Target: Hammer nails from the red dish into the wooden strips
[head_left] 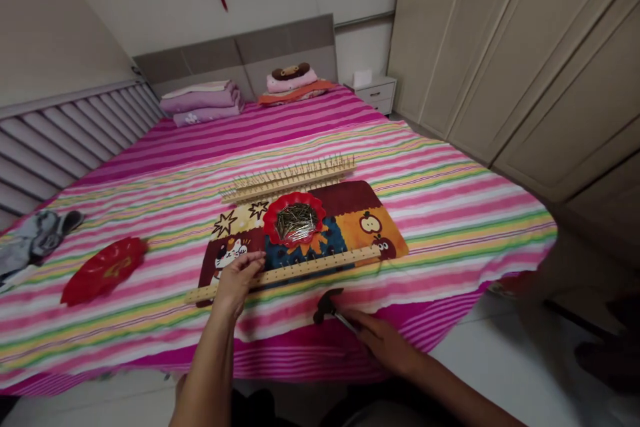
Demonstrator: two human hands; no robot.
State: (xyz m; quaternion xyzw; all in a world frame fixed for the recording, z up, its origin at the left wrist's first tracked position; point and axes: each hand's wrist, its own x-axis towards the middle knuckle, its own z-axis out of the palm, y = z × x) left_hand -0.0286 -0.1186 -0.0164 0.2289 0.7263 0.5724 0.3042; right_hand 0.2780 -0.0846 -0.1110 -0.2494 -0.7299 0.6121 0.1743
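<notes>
My right hand [383, 340] is wrapped round the handle of a claw hammer [327, 305], its dark head just above the bed's near edge. My left hand [243, 277] is closed in a pinch over a long pale wooden strip [310, 267] with a row of small holes or marks. What the fingertips hold is too small to make out. The strip lies across a patterned mat [350, 227] with a cat and apples on it. Just beyond the left fingertips stands a red scalloped bowl [267, 220] full of loose nails [296, 220].
Behind the mat lie wooden strips [290, 181] with many nails pointing up. A red scalloped tray [103, 272] and grey clothing [37, 243] are on the left of the striped bed [450, 207]. Folded bedding [203, 103] sits by the headboard; a wardrobe [500, 47] stands right.
</notes>
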